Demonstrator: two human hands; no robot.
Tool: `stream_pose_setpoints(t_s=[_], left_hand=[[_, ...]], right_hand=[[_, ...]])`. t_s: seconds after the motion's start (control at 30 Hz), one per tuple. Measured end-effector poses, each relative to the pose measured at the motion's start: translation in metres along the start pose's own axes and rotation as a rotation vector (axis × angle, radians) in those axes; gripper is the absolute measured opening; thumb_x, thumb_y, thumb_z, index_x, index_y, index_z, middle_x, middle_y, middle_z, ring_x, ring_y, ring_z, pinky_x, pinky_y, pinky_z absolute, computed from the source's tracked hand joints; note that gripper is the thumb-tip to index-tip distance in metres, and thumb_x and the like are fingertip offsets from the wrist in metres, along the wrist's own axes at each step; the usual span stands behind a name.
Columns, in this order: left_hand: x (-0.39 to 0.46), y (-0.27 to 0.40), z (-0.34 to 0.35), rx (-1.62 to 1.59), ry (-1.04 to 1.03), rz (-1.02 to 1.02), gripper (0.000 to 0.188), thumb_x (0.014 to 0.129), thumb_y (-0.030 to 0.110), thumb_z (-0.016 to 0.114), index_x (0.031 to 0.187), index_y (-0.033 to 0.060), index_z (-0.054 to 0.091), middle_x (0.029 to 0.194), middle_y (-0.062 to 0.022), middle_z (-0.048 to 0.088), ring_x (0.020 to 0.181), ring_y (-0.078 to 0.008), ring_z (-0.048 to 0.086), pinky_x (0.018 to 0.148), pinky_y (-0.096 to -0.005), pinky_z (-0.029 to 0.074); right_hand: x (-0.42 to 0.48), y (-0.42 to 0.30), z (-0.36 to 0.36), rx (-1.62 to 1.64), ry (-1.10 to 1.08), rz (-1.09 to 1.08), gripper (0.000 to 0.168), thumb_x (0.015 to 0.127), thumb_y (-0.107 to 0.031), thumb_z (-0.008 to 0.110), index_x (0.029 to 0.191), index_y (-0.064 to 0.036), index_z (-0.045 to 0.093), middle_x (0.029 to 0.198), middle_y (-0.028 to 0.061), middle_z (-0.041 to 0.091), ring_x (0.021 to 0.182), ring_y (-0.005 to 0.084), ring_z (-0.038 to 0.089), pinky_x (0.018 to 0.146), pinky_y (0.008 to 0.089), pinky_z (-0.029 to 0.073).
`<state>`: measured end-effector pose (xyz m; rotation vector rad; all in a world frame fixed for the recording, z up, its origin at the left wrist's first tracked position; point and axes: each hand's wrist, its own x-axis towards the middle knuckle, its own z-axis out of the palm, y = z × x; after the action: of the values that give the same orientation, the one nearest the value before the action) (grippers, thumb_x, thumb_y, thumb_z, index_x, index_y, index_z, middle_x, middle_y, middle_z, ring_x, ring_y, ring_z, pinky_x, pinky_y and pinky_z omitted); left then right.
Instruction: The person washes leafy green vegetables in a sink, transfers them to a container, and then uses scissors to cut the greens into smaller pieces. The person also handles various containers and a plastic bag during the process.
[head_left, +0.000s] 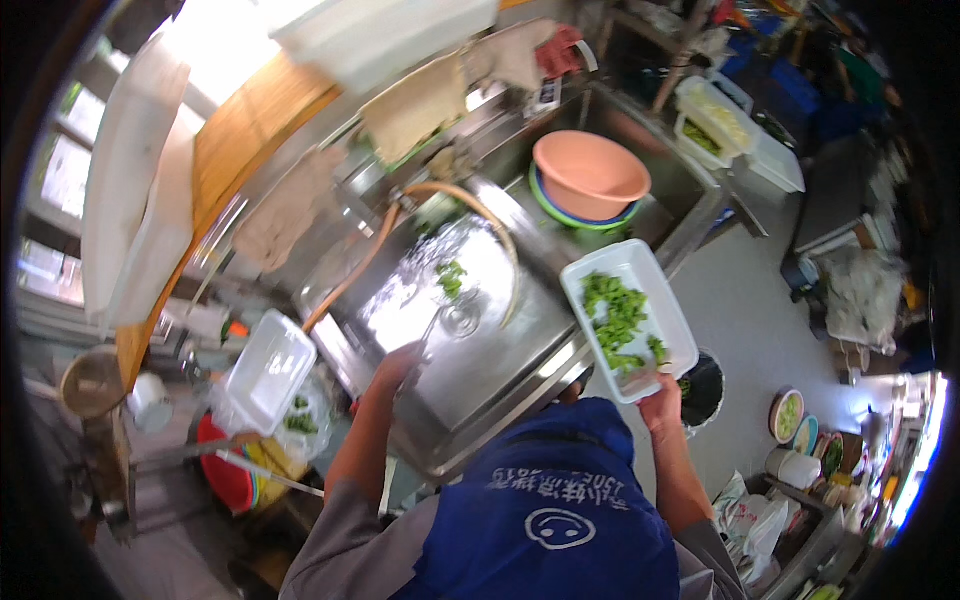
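Note:
My right hand (661, 405) grips the near end of a white plastic tub (670, 330), held tilted beside the sink's right front edge. Chopped leafy greens (616, 315) lie inside it. My left hand (405, 365) is over the left part of a stainless steel sink basin (495, 382). It is blurred, with a thin streak at its fingertips that I cannot make out. Beyond it, a small clump of greens (451, 279) lies near the round drain (460, 319). A tan hose (450, 191) loops across the basin from the tap.
Stacked basins, the top one orange (592, 169), stand in the second sink bowl. An empty white tub (271, 367) sits left, beside a plastic bag of greens (301, 420). A lined bin (703, 390) stands right. Cloths (416, 105) hang behind the sink.

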<state>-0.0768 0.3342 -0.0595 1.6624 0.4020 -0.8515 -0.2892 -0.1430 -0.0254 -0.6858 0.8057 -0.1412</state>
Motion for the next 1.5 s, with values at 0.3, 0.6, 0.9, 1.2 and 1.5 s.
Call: stream_pose_setpoints(t_s=[0.3, 0.6, 0.9, 1.2, 1.5], left_hand=[[0.029, 0.011, -0.009, -0.392, -0.177, -0.120, 0.037, 0.080, 0.006, 0.059, 0.117, 0.0034, 0.054, 0.079, -0.0052, 0.058, 0.053, -0.0089, 0.052, 0.040, -0.0212, 0.043], [0.081, 0.023, 0.020, -0.766, -0.057, -0.036, 0.020, 0.083, 0.007, 0.057, 0.102, 0.0049, 0.052, 0.081, -0.0068, 0.058, 0.052, -0.0094, 0.050, 0.039, -0.0199, 0.044], [0.107, 0.042, 0.039, -0.328, -0.050, 0.165, 0.013, 0.074, 0.000, 0.062, 0.078, 0.0094, 0.053, 0.061, 0.0011, 0.049, 0.045, -0.0089, 0.046, 0.037, -0.0233, 0.037], [0.128, 0.056, 0.068, -0.506, -0.071, 0.132, 0.020, 0.077, 0.000, 0.062, 0.091, 0.0110, 0.054, 0.071, 0.0008, 0.053, 0.051, -0.0082, 0.049, 0.041, -0.0214, 0.039], [0.079, 0.021, 0.052, -0.563, -0.023, 0.183, 0.039, 0.081, 0.003, 0.064, 0.118, 0.0114, 0.054, 0.068, -0.0009, 0.054, 0.043, -0.0085, 0.045, 0.034, -0.0217, 0.034]], right_hand=[[0.006, -0.005, -0.008, -0.011, -0.126, 0.099, 0.055, 0.077, -0.023, 0.058, 0.130, -0.012, 0.045, 0.117, 0.0089, 0.059, 0.100, 0.0273, 0.059, 0.075, 0.0415, 0.049], [-0.012, -0.011, 0.015, -0.025, -0.021, 0.022, 0.056, 0.076, -0.028, 0.057, 0.129, -0.011, 0.045, 0.111, 0.0087, 0.059, 0.101, 0.0286, 0.059, 0.081, 0.0464, 0.051], [-0.001, -0.008, 0.001, -0.062, -0.074, 0.062, 0.057, 0.075, -0.029, 0.057, 0.128, -0.012, 0.046, 0.115, 0.0099, 0.057, 0.105, 0.0301, 0.056, 0.085, 0.0496, 0.048], [-0.007, -0.012, 0.013, -0.093, -0.002, 0.033, 0.062, 0.074, -0.027, 0.058, 0.132, -0.012, 0.042, 0.118, 0.0104, 0.055, 0.108, 0.0320, 0.056, 0.087, 0.0521, 0.047], [0.007, -0.012, 0.029, -0.093, -0.055, 0.073, 0.061, 0.076, -0.021, 0.058, 0.134, -0.016, 0.039, 0.122, 0.0070, 0.053, 0.113, 0.0292, 0.052, 0.085, 0.0544, 0.045]])
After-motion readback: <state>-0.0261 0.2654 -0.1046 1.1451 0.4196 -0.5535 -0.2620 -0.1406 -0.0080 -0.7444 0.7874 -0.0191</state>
